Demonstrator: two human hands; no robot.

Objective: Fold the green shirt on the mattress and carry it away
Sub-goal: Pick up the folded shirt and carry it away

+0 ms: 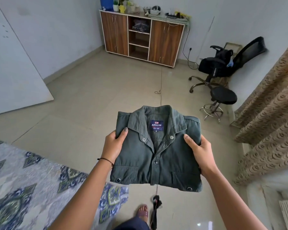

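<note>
The green shirt (158,151) is folded into a neat rectangle, collar and blue label facing up, and is held flat in the air above the tiled floor. My left hand (114,145) grips its left edge with the thumb on top. My right hand (199,151) grips its right edge the same way. The mattress (32,185), covered in a blue and green patterned sheet, lies at the lower left, beside and below the shirt.
A wooden cabinet (145,35) stands against the far wall. A black office chair (223,63) and a black stool (223,97) are at the right. A brown curtain (273,122) hangs on the right. A cord (160,83) runs across the floor.
</note>
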